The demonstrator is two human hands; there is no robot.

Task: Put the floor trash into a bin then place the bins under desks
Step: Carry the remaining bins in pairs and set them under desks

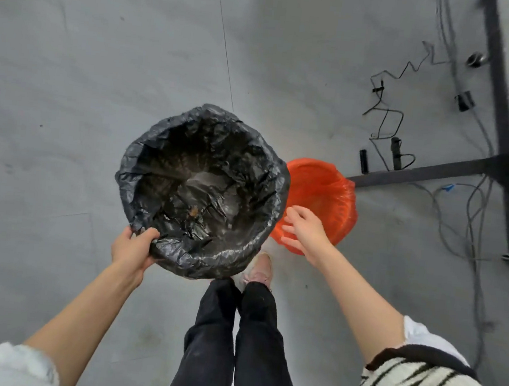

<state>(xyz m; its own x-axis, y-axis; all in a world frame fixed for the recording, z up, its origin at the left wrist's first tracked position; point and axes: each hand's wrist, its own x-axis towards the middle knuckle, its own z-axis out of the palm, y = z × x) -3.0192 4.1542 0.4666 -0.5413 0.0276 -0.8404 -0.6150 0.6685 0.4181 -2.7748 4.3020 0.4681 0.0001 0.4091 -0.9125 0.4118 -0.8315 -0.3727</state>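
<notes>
A smooth grey concrete floor (105,54) spreads under everything, with loose black cables (388,118) trailing beside the dark metal frame of a desk (500,107). The left hand (133,248) has its grip clamped on the near rim of the round bin lined with a crinkled, glossy black plastic bag (201,184), which looks lifted off the floor. Just beyond the grip, deep in the liner, sits a small brownish scrap, too small to identify. The right hand (301,228) hovers with fingers spread apart, touching or nearly touching the rim of the round bin lined with thin, translucent orange plastic (324,193). A 1-handed pinch on slippery film risks the liner peeling off and the bin tipping; the cables could snag either bin as it slides under.
</notes>
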